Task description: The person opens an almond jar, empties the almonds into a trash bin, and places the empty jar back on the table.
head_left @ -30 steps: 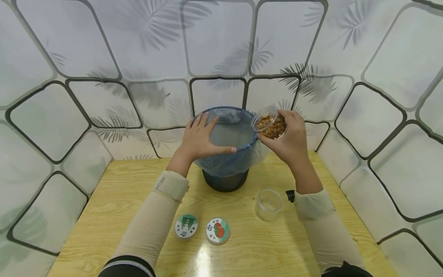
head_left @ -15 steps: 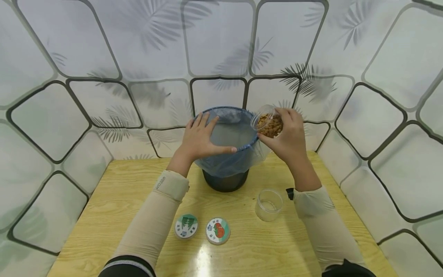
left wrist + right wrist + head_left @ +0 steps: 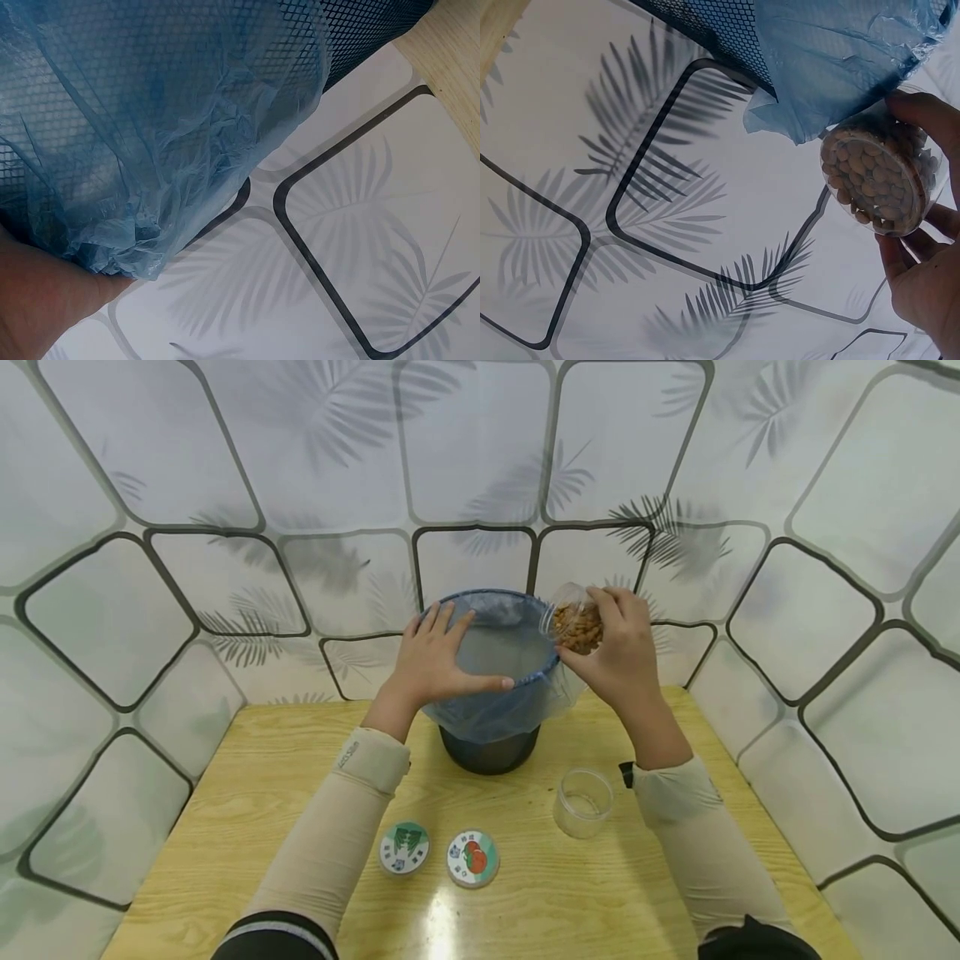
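In the head view my right hand grips a clear plastic jar filled with small brown nut-like pieces. The jar is tipped on its side, its open mouth at the right rim of a dark mesh trash bin. A blue plastic bag lines the bin and folds down over its outside. My left hand rests on the bin's left rim, fingers spread and thumb straight along the front. In the right wrist view, thumb and fingers hold the jar around its side, with its base facing the camera.
A second clear jar stands uncovered on the wooden table at front right. Two round printed lids lie nearer: one with a green vegetable picture, one with tomatoes. A patterned wall closes off the back and both sides.
My right hand has tilted the jar further over, its mouth turning toward the bin, and shifted slightly left. The left hand stays in place on the rim.
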`<act>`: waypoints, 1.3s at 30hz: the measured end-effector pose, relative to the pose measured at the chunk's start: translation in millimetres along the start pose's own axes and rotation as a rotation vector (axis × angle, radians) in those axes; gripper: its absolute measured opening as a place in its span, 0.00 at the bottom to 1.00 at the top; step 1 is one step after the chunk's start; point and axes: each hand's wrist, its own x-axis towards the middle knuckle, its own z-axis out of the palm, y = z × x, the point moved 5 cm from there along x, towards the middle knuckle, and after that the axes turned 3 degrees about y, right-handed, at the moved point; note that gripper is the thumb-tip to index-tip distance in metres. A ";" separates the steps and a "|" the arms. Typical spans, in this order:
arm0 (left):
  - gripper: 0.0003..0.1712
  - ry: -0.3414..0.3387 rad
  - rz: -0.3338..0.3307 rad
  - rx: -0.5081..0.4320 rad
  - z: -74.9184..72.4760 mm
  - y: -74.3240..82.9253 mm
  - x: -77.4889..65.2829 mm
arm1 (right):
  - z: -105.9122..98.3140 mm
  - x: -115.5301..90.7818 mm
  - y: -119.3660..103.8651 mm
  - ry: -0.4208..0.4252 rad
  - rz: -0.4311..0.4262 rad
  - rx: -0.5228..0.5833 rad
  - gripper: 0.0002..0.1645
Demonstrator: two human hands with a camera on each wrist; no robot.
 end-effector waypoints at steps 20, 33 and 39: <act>0.74 0.003 0.004 -0.006 -0.4 0.7 0.4 | 1.3 3.1 -5.8 -0.001 -0.085 -0.059 0.49; 0.73 -0.003 -0.001 -0.008 -1.9 2.1 -0.3 | 4.0 3.8 -8.2 0.005 -0.142 -0.118 0.49; 0.74 -0.003 0.000 -0.004 -1.1 1.2 -0.1 | 4.2 3.0 -9.3 0.019 -0.163 -0.132 0.49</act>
